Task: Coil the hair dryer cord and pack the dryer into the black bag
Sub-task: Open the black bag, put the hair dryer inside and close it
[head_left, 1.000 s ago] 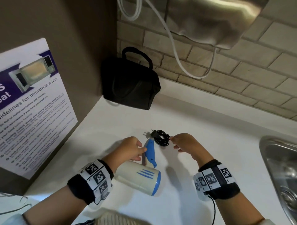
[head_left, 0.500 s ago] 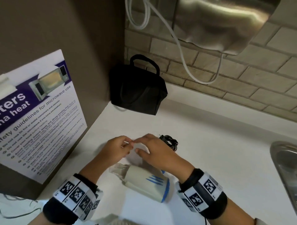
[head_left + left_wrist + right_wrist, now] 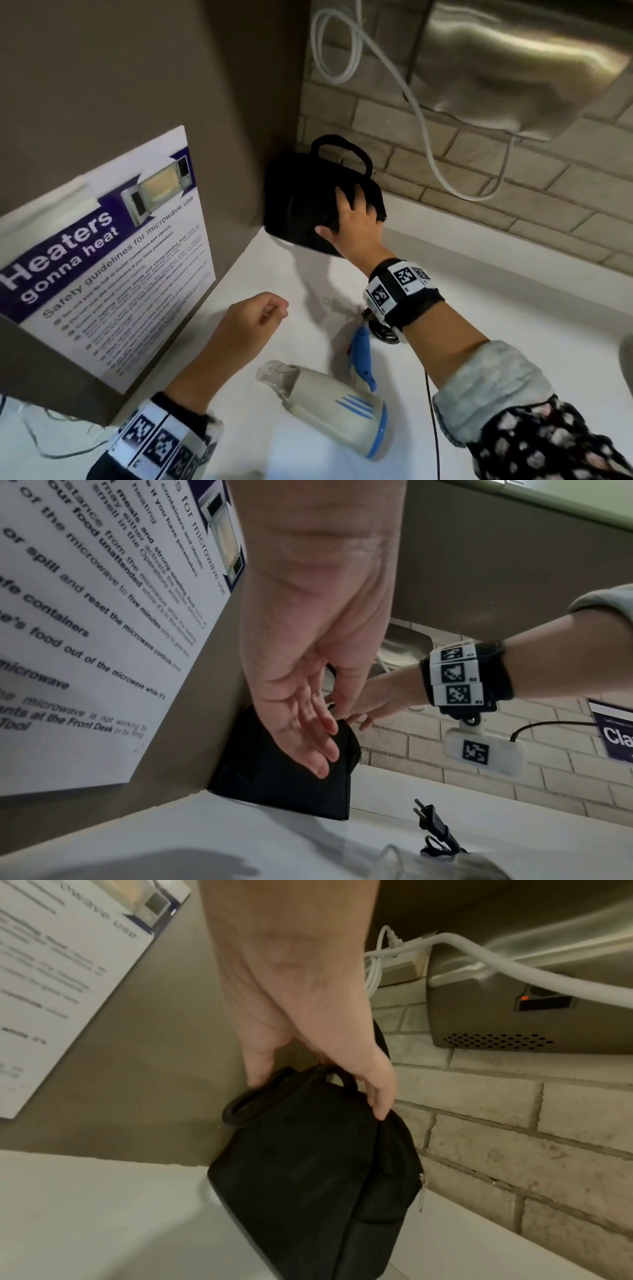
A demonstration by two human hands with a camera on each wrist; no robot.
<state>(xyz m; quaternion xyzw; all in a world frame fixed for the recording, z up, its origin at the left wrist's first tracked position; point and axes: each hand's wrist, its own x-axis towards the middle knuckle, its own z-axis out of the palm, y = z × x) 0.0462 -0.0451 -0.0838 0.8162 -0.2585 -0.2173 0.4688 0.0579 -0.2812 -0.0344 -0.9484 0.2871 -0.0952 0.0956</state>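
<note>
The black bag [image 3: 308, 205] stands upright in the back corner of the white counter [image 3: 496, 325]. My right hand [image 3: 352, 219] grips its top just below the carry handle [image 3: 270, 1096], thumb on one side and fingers on the other [image 3: 318, 1096]. The cream and blue hair dryer [image 3: 335, 421] lies on the counter in front of me, its blue handle [image 3: 361, 356] folded. The coiled black cord [image 3: 385, 334] lies beside it, partly hidden by my right wrist; its plug [image 3: 431, 821] points toward the bag. My left hand [image 3: 270, 311] hovers over the counter, fingers relaxed [image 3: 318, 745], holding nothing.
A brown panel with a microwave safety poster [image 3: 102, 260] walls off the left side. A steel wall unit [image 3: 513, 61] with a white cable [image 3: 421, 113] hangs on the brick wall above the bag. A sink edge [image 3: 627, 359] shows at the far right.
Both hands have left the dryer, which now lies alone on the counter. My right hand has reached back and taken hold of the bag's top. My left hand has moved slightly left.
</note>
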